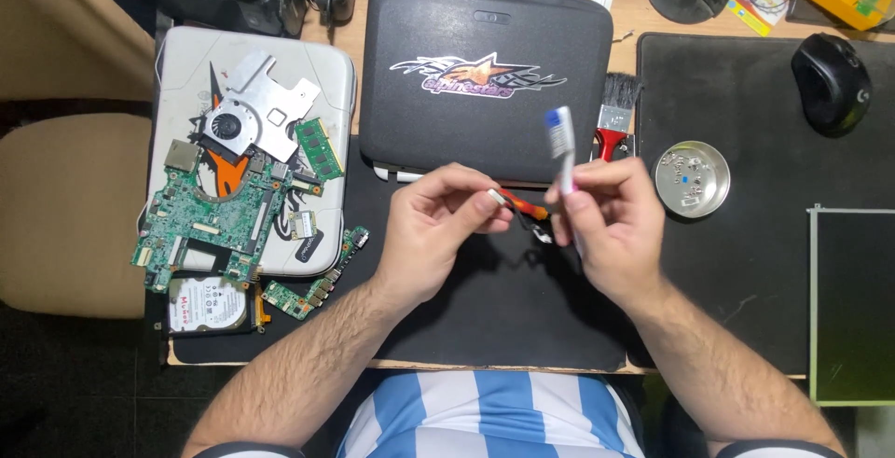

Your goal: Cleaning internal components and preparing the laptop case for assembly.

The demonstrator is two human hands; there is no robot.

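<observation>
- Left hand (431, 225): fingers pinched shut on a small wired connector (518, 204), held between both hands.
- Right hand (611, 220): fingers closed around a toothbrush (562, 145), bristles up above the fingertips.

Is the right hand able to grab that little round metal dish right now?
Probably not straight away: the right hand already holds a toothbrush. The metal dish sits close beside it on the black mat, with nothing between.

Both bare forearms angle inward, left hand (431, 225) and right hand (613, 225) each closed in a pinching grip.
</observation>
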